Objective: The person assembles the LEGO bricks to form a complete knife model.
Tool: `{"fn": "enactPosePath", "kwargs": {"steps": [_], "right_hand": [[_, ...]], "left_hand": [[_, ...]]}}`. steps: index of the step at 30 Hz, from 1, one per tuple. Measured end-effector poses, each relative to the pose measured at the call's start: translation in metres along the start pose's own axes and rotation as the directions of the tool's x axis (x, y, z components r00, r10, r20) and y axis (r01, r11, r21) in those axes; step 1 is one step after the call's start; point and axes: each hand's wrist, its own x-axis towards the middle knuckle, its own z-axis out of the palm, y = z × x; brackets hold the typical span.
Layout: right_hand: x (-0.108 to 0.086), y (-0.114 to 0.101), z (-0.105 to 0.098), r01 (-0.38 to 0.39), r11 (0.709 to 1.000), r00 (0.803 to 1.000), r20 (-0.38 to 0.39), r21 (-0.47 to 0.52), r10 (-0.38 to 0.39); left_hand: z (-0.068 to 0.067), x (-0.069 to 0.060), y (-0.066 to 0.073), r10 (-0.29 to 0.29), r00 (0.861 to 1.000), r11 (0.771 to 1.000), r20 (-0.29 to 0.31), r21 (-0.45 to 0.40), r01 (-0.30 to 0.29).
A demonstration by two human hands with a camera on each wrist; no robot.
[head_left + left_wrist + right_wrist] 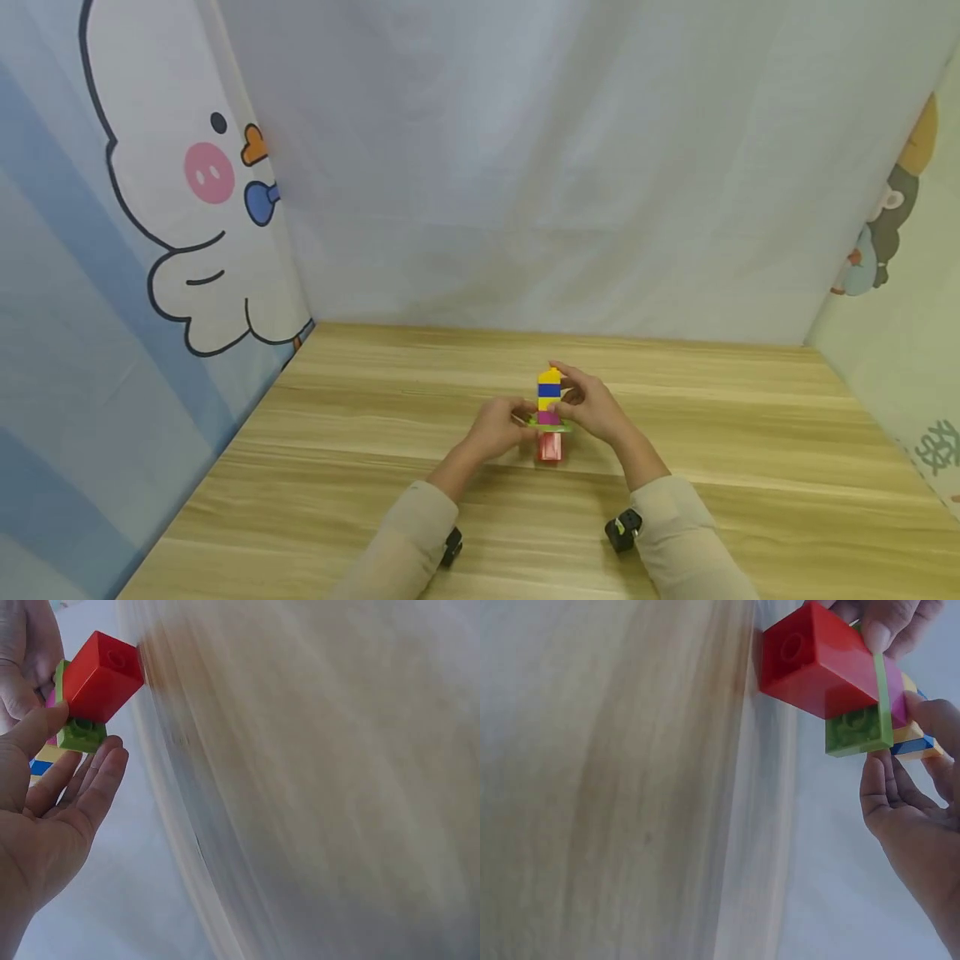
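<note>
A stack of toy building blocks is held upright between both hands, its red brick lowest. The hollow underside of that brick faces the wrist cameras, so the stack is off the table. Over it lies a wider green plate, then a magenta brick, a yellow one, a blue brick and a yellow top piece. My left hand pinches the green plate from the left, thumb near the red brick. From the right, my right hand grips the upper bricks; some of its fingers are hidden behind them.
The wood-grain table extends around the hands on all sides. A white curtain hangs along its back edge, and printed cloths stand left and right. A small black camera is strapped at the right wrist, another at the left.
</note>
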Motion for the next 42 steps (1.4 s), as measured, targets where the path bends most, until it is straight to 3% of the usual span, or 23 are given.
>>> {"fn": "enactPosePath", "kwargs": {"steps": [5,12,19,28,42], "right_hand": [[-0.002,0.001,-0.004,-0.038,0.998,0.999,0.037,0.044,0.037],[-0.001,0.014,-0.007,-0.098,0.990,0.994,0.058,0.102,0.092],[0.001,0.022,-0.008,-0.146,0.980,0.988,0.071,0.139,0.137],[-0.002,0.029,-0.006,-0.259,0.948,0.964,0.106,0.183,0.243],[-0.001,0.039,-0.010,-0.288,0.946,0.950,0.166,0.150,0.263]], "left_hand": [[0.003,0.002,0.000,-0.018,1.000,0.999,-0.006,-0.033,0.018],[0.007,0.004,0.003,-0.054,0.998,0.997,0.037,-0.055,0.056],[0.006,0.006,0.003,-0.053,0.997,0.999,0.056,-0.007,0.054],[0.005,0.005,-0.001,-0.063,0.992,0.997,0.113,0.046,0.058],[0.008,0.007,-0.003,-0.106,0.982,0.994,0.154,0.058,0.098]]}}
